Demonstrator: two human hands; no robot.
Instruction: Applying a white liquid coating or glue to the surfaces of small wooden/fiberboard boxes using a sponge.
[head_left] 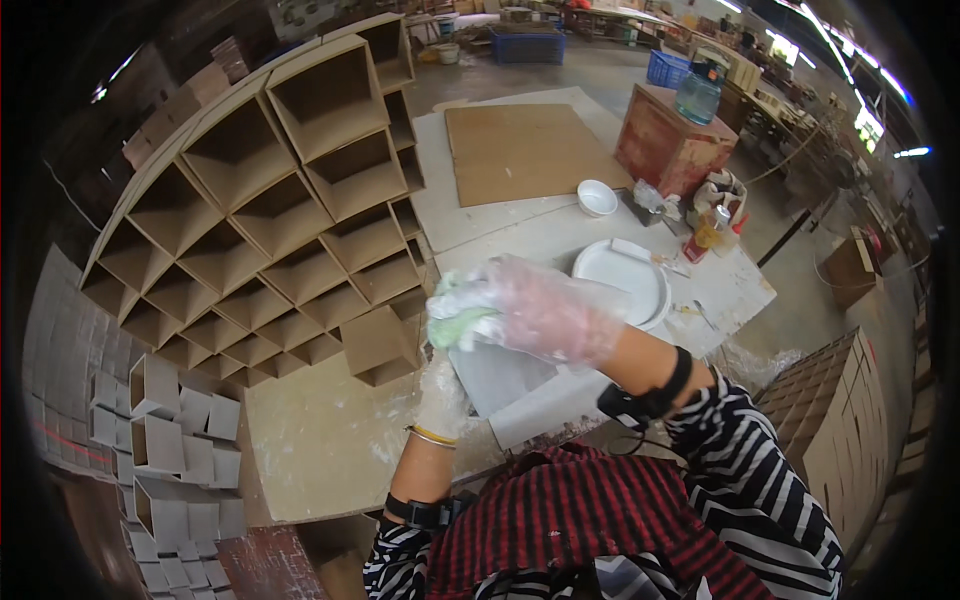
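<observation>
My right hand (pixel 550 312), in a thin clear plastic glove smeared with white, is closed around a pale green sponge (pixel 465 325). White paint coats parts of the sponge. Below it lies a box-like piece with a whitish, wet-looking face (pixel 512 378), partly covered by my right hand. My left hand (pixel 443 392), also in a white-stained glove, runs along the left edge of that piece. Its fingers are hidden behind the sponge, so their grip does not show. Just beyond my right hand, a round white tray (pixel 625 278) of white paint has a brush-like tool on its rim.
Open brown boxes (pixel 290 215) are stacked high at left, one box (pixel 378 345) standing near my left hand. Greyish boxes (pixel 185 450) are piled lower left. A white bowl (pixel 597 198), brown board (pixel 530 150), bottle (pixel 707 235) and red crate with a water jug (pixel 698 95) stand beyond.
</observation>
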